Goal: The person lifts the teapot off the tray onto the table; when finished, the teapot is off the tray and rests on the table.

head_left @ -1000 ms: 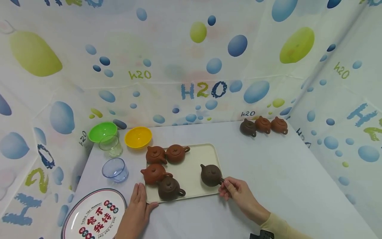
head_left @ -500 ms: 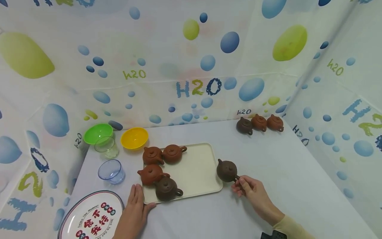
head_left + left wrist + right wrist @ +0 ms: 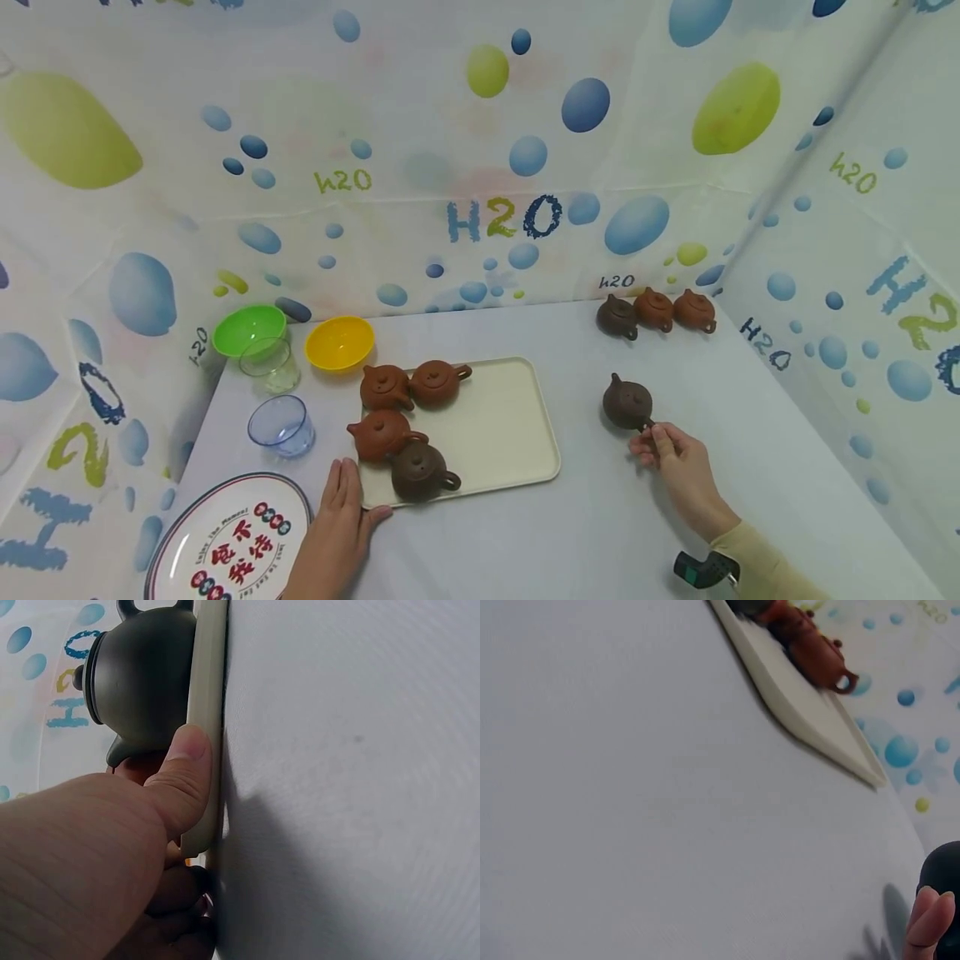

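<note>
My right hand (image 3: pixel 686 475) pinches the handle of a dark brown teapot (image 3: pixel 628 405) to the right of the cream tray (image 3: pixel 498 442). In the right wrist view this teapot (image 3: pixel 941 871) is cut off by the edge, its shadow falling on the cloth beside it. My left hand (image 3: pixel 337 525) rests against the tray's near left corner, fingers straight along the left side. The left wrist view has its thumb (image 3: pixel 184 780) pressed on the tray rim (image 3: pixel 204 690). On the tray stand a dark teapot (image 3: pixel 420 472) and reddish-brown teapots (image 3: pixel 381 437) (image 3: pixel 437 385) (image 3: pixel 386 388).
At the back right stand a dark teapot (image 3: pixel 617 317) and two reddish-brown ones (image 3: pixel 654 310) (image 3: pixel 694 312). To the left are a green bowl (image 3: pixel 250 330), a yellow bowl (image 3: pixel 340 344), a clear glass (image 3: pixel 279 379), a blue glass (image 3: pixel 282 427) and a printed plate (image 3: pixel 232 542).
My right hand has carried the dark teapot from over the tray's right side out to the right and farther back. My left hand has stayed at the tray corner.
</note>
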`<action>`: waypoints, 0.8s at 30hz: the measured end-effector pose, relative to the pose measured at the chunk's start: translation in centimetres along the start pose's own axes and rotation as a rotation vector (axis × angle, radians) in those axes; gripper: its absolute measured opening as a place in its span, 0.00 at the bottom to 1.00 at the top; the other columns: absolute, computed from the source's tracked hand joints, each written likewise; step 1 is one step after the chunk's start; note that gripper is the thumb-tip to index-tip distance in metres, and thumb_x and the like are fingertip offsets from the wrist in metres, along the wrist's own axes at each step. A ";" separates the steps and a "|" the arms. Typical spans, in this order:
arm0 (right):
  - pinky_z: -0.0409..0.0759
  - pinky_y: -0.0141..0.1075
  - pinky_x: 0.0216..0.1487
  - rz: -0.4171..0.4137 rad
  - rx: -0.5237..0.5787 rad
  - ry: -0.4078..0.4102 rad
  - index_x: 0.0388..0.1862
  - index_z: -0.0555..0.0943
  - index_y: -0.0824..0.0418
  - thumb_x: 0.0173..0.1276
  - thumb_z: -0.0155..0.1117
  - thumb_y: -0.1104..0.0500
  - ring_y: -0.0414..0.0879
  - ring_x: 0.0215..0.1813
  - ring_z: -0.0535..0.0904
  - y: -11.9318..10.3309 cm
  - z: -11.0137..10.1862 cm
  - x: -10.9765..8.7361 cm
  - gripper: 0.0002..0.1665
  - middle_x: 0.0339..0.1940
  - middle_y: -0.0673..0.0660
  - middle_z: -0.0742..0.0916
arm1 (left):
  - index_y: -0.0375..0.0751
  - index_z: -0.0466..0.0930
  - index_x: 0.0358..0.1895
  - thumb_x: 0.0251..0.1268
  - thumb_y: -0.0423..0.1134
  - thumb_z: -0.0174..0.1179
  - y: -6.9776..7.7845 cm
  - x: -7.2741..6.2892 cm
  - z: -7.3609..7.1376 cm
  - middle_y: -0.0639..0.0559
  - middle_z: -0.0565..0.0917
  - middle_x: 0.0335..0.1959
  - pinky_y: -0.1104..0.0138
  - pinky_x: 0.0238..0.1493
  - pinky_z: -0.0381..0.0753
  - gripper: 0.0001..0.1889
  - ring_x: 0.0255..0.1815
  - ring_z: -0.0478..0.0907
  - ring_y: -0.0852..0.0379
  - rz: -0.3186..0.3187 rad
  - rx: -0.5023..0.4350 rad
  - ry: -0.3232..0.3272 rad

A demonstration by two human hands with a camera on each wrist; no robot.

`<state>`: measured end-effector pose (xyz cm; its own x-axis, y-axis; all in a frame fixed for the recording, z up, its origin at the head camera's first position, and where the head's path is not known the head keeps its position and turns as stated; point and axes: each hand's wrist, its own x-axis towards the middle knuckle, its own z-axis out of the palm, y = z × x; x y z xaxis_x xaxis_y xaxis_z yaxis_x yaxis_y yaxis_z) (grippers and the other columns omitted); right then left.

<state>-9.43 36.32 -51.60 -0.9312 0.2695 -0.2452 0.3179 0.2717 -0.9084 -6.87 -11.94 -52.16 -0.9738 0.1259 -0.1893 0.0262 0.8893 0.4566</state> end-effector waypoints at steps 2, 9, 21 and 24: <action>0.87 0.24 0.43 0.000 0.002 0.010 0.63 0.74 0.75 0.92 0.42 0.55 0.29 0.42 0.86 0.1 -0.6 0.5 0.23 0.46 0.51 0.93 | 0.17 0.47 0.82 0.78 0.51 0.64 0.0 0.1 -0.1 0.19 0.50 0.84 0.32 0.78 0.67 0.50 0.87 0.48 0.23 0.006 0.004 0.001; 0.86 0.24 0.41 -0.004 -0.025 0.095 0.63 0.73 0.73 0.92 0.40 0.53 0.28 0.40 0.85 -0.2 -3.0 3.8 0.24 0.40 0.44 0.91 | 0.15 0.49 0.81 0.78 0.50 0.64 -0.2 0.2 -0.2 0.18 0.51 0.83 0.32 0.78 0.67 0.49 0.86 0.49 0.22 0.026 0.001 0.017; 0.81 0.22 0.38 0.089 -0.028 0.217 0.67 0.74 0.68 0.92 0.39 0.49 0.30 0.34 0.83 -0.6 -4.6 10.4 0.26 0.30 0.38 0.88 | 0.16 0.47 0.82 0.77 0.50 0.64 -0.2 0.2 -0.1 0.18 0.50 0.84 0.32 0.78 0.65 0.50 0.86 0.48 0.22 0.008 0.004 -0.004; 0.79 0.22 0.38 0.113 -0.018 0.222 0.68 0.73 0.66 0.92 0.38 0.48 0.32 0.34 0.83 -0.8 -4.6 11.5 0.27 0.30 0.37 0.88 | 0.16 0.47 0.82 0.78 0.51 0.64 -0.1 0.2 0.0 0.18 0.50 0.84 0.32 0.78 0.65 0.50 0.86 0.48 0.22 0.002 -0.004 -0.008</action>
<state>-19.61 43.44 -52.18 -0.8284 0.4949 -0.2624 0.4226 0.2448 -0.8726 -7.12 -12.00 -52.20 -0.9719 0.1312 -0.1955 0.0271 0.8871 0.4608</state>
